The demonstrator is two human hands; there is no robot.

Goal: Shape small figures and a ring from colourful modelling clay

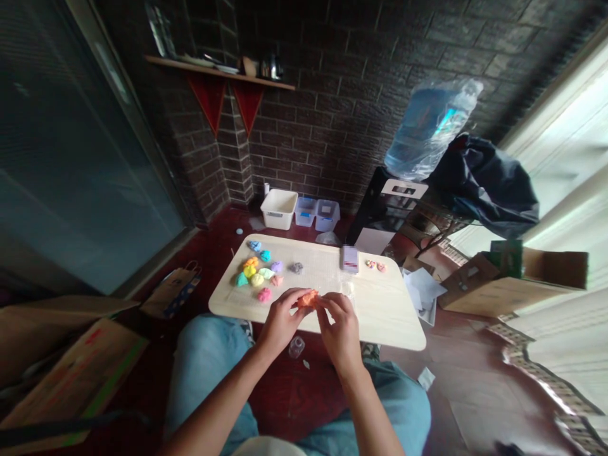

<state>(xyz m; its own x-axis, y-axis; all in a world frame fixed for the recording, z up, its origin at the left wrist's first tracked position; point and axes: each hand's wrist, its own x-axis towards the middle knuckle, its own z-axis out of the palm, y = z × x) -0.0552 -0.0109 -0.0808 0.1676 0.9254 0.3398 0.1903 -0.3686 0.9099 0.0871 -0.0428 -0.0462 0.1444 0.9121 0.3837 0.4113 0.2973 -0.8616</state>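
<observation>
Left hand (pixel 282 313) and right hand (pixel 342 320): fingers bent, tips nearly closed, orange lump (pixel 308 298) pinched from both sides. Lump held above the table (pixel 384 310), just inside the middle of the near edge. Surface rough; no finished form made out, so handling is judged incomplete. Long axis seemingly laid side to side, roughly along the near edge; no front end can be told. Outward: pink lump (pixel 265 294) and yellow lump (pixel 249 270) set among others toward the left edge, untouched; grey lump (pixel 297 267) set apart. Small mixed-colour pieces (pixel 376 265) placed near the far right corner.
</observation>
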